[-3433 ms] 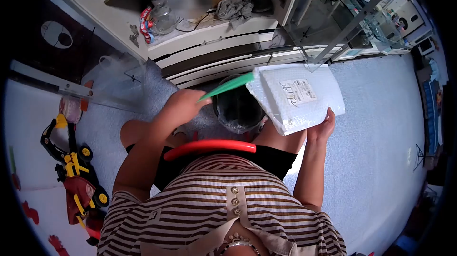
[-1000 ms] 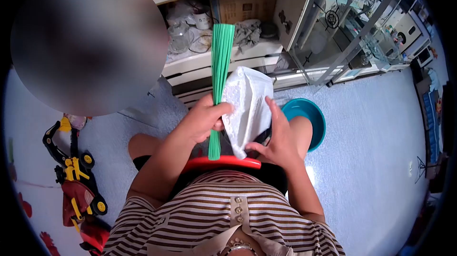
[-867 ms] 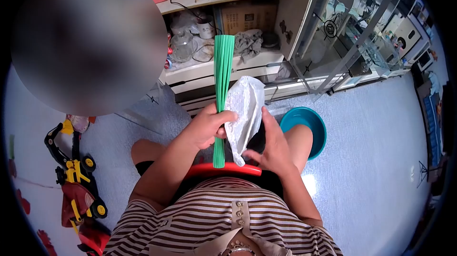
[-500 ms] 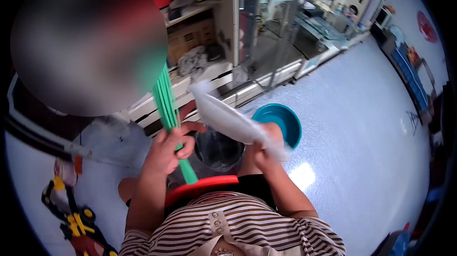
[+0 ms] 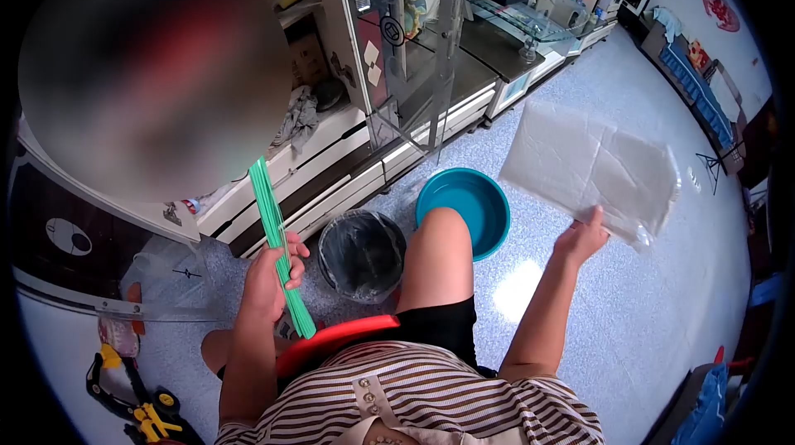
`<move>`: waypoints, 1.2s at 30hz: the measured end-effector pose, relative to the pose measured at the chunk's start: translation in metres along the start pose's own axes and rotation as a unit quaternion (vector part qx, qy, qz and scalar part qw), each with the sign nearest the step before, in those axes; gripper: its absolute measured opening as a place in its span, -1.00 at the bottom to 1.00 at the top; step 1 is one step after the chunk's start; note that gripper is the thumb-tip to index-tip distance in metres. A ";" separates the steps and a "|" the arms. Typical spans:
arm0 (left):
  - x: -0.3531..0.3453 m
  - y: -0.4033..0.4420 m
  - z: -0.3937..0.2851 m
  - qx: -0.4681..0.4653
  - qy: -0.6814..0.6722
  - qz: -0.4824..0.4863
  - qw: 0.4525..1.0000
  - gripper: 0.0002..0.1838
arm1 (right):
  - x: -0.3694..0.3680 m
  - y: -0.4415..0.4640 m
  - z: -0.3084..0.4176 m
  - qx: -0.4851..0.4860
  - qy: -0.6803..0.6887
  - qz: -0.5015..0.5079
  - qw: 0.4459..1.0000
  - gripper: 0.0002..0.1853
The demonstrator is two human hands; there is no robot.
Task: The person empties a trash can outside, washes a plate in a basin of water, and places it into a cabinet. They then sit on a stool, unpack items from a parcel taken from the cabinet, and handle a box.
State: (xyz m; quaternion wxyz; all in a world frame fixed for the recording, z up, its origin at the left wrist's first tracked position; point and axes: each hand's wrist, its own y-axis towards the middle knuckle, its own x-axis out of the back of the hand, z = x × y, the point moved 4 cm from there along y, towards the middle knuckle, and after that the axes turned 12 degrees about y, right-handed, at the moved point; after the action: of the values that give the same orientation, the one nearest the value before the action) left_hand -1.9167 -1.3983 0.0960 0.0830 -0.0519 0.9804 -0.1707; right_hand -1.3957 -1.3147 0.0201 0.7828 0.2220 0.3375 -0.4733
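My left hand (image 5: 267,279) is closed around a bundle of thin green strips (image 5: 267,201), gripped below its middle and slanting up to the left. A thin tie seems to hang beside the bundle near my fingers. Out to the right, my right hand (image 5: 582,240) pinches the lower edge of a flat, see-through plastic bag (image 5: 592,159). The bag is spread wide, with creases across it, and nothing can be made out inside. Between my hands stand a bin (image 5: 322,248) with a dark liner and a teal basin (image 5: 503,211) beside my knee.
A red curved edge (image 5: 344,331) lies across my lap. White cabinets with a glass door (image 5: 426,72) line the far side. At lower left is a yellow and black toy (image 5: 153,420). A blue sofa (image 5: 700,76) stands at far right. A blurred disc hides the upper left.
My right hand has swung out to the right with the plastic bag, which now lies spread and flat to view. The green bundle has shifted slightly left and down in my left hand.
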 end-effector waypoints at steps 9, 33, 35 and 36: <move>0.001 0.004 0.009 0.051 0.055 -0.011 0.997 -0.70 | -0.101 0.004 -0.191 -0.129 0.097 0.015 0.987 -0.66; -0.148 0.034 -0.036 -0.258 0.060 0.189 0.946 -0.36 | -0.078 -0.265 -0.022 -0.239 -0.106 0.529 0.808 -0.77; -0.133 0.028 -0.046 -0.278 0.119 0.162 0.939 -0.30 | -0.076 -0.226 -0.022 -0.205 -0.077 0.427 0.877 -0.78; -0.119 0.029 -0.044 -0.247 0.129 0.162 0.947 -0.32 | -0.078 -0.208 -0.026 -0.208 -0.033 0.382 0.900 -0.78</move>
State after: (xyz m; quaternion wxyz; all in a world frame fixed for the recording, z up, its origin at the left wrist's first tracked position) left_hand -1.8100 -1.3417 0.1438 -0.0328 0.1108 0.9895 0.0873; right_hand -1.6143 -1.3458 0.0547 0.9425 0.1503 0.2913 -0.0644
